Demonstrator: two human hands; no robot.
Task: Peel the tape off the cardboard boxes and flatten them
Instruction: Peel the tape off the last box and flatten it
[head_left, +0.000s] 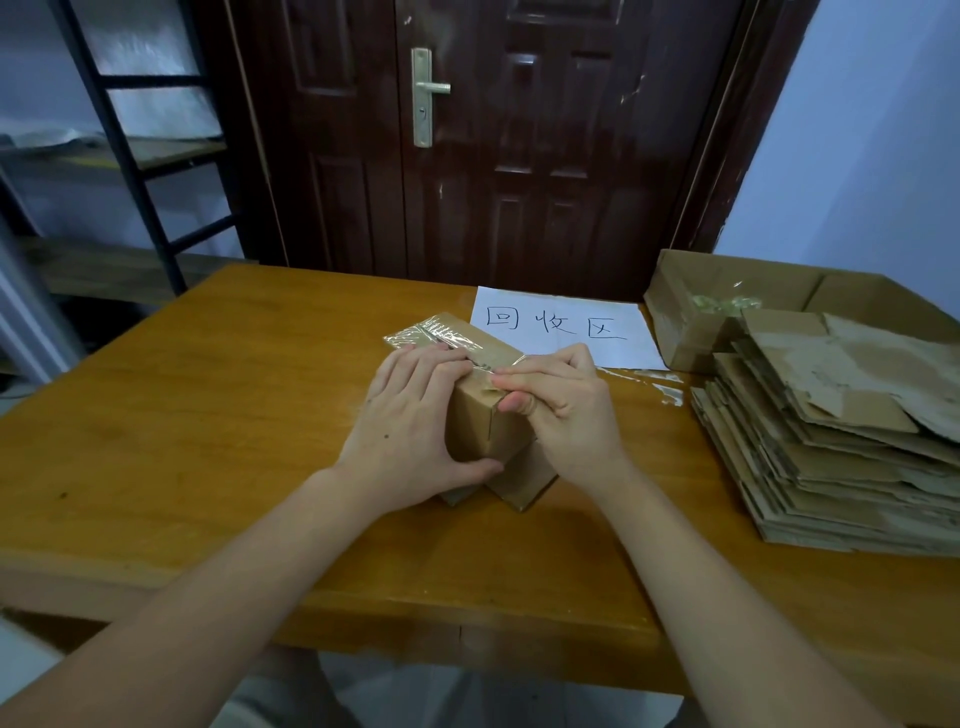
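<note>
My left hand (415, 415) gripped the small box (480, 431), fingers spread over its top and thumb hooked under its near face, keeping it pinned to the table (208, 415). A loose flap of clear tape (431, 332) stuck up just beyond those fingers, already lifted off the far end of the box. My right hand (561, 400) sat against the left one, thumb and forefinger pinching the tape's edge at the top corner, the other fingers curled in.

To do this step well, I judged I should keep the left hand pressing firmly and draw the tape back low and slow along the seam, so it came away in one strip without tearing the cardboard skin.

Beyond my right hand lay a white paper sign (561, 327) with handwritten characters. Further right of that hand stood an open carton (685, 312) with tape scraps inside, and nearer me a tall stack (831, 447) of flattened boxes. The table was orange-brown wood. Far to the left stood a dark metal rack (130, 156); straight ahead, a dark brown door (519, 156) with a brass handle; blue-white walls on both sides.
</note>
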